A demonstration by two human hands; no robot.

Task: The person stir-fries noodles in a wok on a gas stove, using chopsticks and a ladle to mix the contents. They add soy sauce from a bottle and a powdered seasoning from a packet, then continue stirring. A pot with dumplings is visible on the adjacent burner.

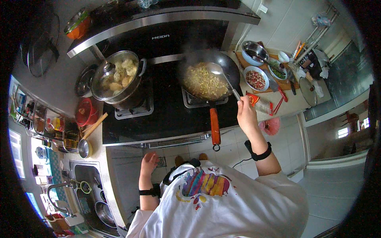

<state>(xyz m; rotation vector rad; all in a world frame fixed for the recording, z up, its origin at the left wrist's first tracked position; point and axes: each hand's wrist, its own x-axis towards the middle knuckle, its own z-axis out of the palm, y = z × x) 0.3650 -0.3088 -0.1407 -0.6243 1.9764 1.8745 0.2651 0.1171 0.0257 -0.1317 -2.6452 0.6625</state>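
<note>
My right hand (246, 114) grips the handle of a metal ladle (215, 69), whose bowl rests among bean sprouts (200, 81) in a dark wok (230, 64). Steam rises from the sprouts. The wok sits over the right burner, and its orange wooden handle (215, 125) points toward me. Nothing is in my left hand (149, 162), which hangs beside my body below the counter's front edge, its fingers slightly curled. On the left burner stands a pot (128, 99) under a glass lid (99, 86), with pale round lumps of food visible through the glass.
Right of the wok, a bowl of chopped meat (255, 78), a bowl of chopped greens (278, 70) and a metal basin (255, 52) crowd a cutting board (269, 89). A wooden-handled ladle (86, 147) lies left, near the sink (89, 166). The range hood (166, 18) overhangs the stove.
</note>
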